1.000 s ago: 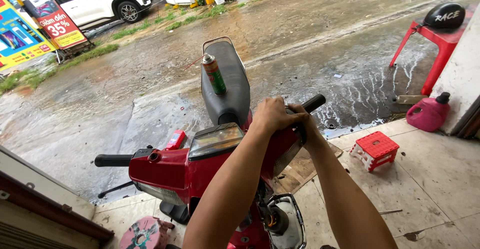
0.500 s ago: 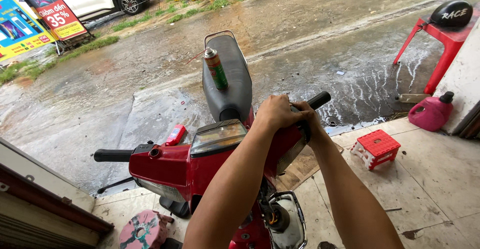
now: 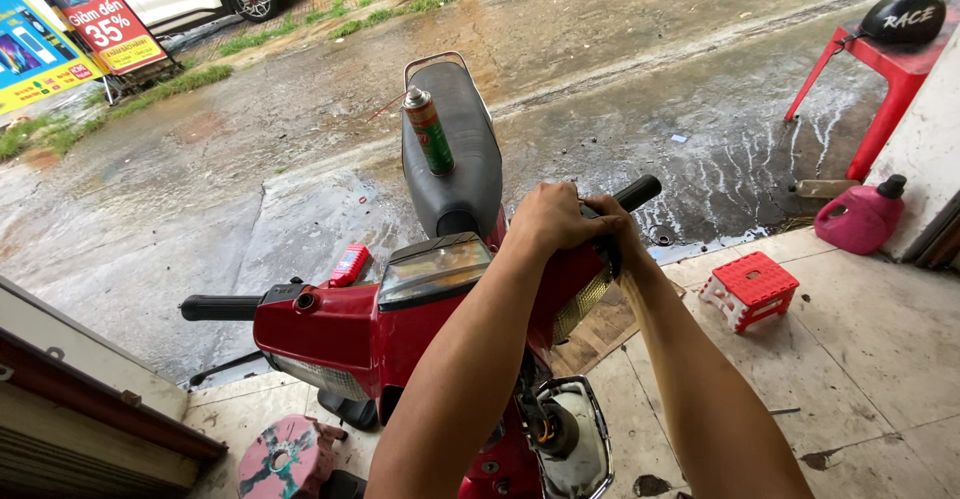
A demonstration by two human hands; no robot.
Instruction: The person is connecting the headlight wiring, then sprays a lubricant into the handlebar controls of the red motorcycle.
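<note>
The right handlebar grip juts out just past both hands; the left hand is curled down over the bar beside it; the right hand is wrapped around it from below; behind, a spray can stands on the black seat of the red motorbike.

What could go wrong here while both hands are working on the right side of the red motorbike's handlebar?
1. The spray can stands upright and loose on the black seat; shaking the handlebar might tip it onto the wet ground.
2. The left hand and right hand crowd one spot beside the right grip, so a slip could pinch fingers.
3. The pavement outside is wet, so footing there may be slippery.
</note>
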